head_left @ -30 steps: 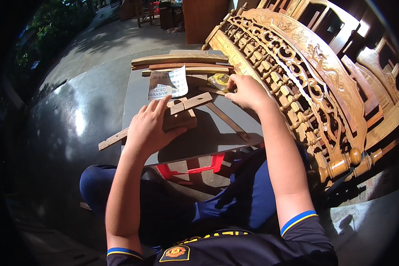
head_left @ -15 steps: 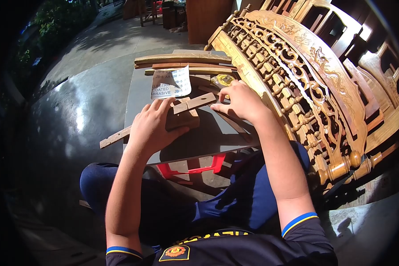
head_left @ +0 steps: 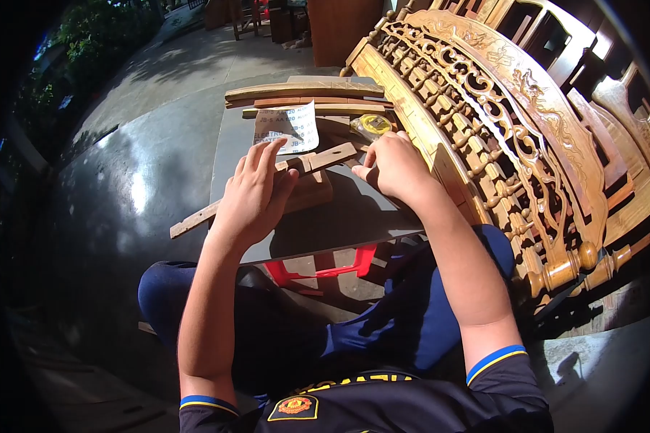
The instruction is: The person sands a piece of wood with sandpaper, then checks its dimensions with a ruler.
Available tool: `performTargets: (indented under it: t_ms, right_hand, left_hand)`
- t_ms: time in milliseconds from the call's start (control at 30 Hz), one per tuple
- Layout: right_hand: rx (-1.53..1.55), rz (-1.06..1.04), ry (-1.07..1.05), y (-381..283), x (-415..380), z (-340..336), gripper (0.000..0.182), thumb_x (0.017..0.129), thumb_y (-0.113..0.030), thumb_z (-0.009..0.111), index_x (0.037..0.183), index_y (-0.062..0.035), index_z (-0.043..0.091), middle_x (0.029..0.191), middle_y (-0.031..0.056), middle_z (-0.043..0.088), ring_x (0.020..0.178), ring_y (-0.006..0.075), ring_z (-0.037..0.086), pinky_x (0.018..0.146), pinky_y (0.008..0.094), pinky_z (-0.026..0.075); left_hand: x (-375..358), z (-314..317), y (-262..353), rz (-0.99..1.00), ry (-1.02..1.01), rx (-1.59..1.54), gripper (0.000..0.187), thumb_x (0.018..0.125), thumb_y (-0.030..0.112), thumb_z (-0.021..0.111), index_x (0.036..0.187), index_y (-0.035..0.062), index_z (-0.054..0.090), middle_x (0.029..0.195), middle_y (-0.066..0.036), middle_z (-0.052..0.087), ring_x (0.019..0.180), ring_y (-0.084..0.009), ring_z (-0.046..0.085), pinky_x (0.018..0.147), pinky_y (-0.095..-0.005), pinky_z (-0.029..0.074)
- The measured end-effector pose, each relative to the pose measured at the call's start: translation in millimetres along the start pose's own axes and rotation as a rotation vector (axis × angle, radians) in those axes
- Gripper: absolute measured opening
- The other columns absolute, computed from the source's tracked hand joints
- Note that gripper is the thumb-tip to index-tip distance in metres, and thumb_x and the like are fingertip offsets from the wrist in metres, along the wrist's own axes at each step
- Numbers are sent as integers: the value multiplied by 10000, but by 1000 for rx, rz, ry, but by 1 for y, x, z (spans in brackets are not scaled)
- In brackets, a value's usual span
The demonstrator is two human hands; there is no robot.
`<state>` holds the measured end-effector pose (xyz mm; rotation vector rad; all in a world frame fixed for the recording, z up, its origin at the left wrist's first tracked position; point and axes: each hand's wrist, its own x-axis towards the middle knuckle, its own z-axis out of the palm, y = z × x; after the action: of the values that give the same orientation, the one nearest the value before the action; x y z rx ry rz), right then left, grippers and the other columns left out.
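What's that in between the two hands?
In the head view, part of a wooden strip lies between the left hand and right hand, with a wooden block nearer the person.

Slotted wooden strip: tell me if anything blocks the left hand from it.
Nothing visible does: the left hand lies over the slotted wooden strip, hiding part of it. The abrasive sheet lies beyond the strip, not between.

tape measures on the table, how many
1: the rounded yellow tape measure, just beyond the bare right hand and right of the white printed abrasive sheet. Others may be hidden.
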<state>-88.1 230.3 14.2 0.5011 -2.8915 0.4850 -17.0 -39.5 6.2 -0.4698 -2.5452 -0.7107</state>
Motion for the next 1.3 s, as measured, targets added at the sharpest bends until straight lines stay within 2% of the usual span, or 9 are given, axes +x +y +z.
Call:
performTargets:
  t_ms: [100,267,333,467,500,667,900,1067,1300]
  right_hand:
    - [-2,54,-9,-5,-2,-2,312,870,-334,879,863,-29,813,1019,206,759,1125,376,675,1034,443,542]
    - [-1,104,-13,-7,-3,-11,253,884,-269,853,834,-34,775,995,174,767,1038,335,726,954,456,571]
    - [-21,121,-16,-10,-4,-19,216,904,-222,814,840,-32,734,905,160,769,880,321,754,838,442,595]
    - [212,70,-22,-10,-12,-44,210,938,-214,731,862,-26,675,861,165,762,848,341,755,824,462,597]
    - [318,42,-14,-12,-14,-46,198,981,-187,702,882,-18,669,802,146,748,739,295,747,738,424,599]
    - [653,156,-86,-31,-33,-71,115,1067,-112,608,1120,-10,617,780,102,725,614,133,688,566,309,557]
    - [838,82,-256,-54,-52,-78,484,1022,-74,614,1498,-21,542,843,74,722,628,115,680,582,300,569]
    - [424,-278,-72,-58,-70,-67,451,912,-19,576,1345,52,682,876,307,722,772,452,737,740,454,615]
    - [280,-347,20,-67,-94,-86,413,925,-17,592,1313,84,691,814,305,705,735,446,725,704,495,590]
  left_hand:
    - [6,-15,7,15,-27,-96,422,1090,344,614,1419,79,628,1346,-193,656,1271,-425,626,1070,-484,507]
    - [9,-11,9,68,0,-213,230,993,132,753,1205,47,775,1131,-141,748,986,-320,743,852,-401,590]
    - [10,-10,6,31,8,-191,247,983,134,768,1218,61,789,1138,-136,748,970,-304,742,843,-389,589]
    - [11,-7,3,-23,25,-170,283,963,143,798,1240,86,813,1118,-127,746,914,-285,738,820,-370,587]
    - [10,-7,4,-27,12,-163,289,965,151,795,1247,94,813,1116,-127,742,929,-290,734,832,-377,586]
    - [8,-3,2,49,-18,15,307,978,184,766,1274,114,811,1121,-129,721,1040,-319,707,921,-425,575]
    - [8,-6,5,-52,-33,-46,297,968,123,771,1258,77,810,1076,-130,739,985,-279,716,877,-383,572]
    - [11,-9,1,-72,-15,-65,260,913,142,819,1145,25,825,1002,-175,748,951,-360,730,882,-433,574]
    - [12,-4,-3,-80,23,-105,475,915,138,823,1356,-1,715,1051,-189,773,975,-361,748,889,-435,584]
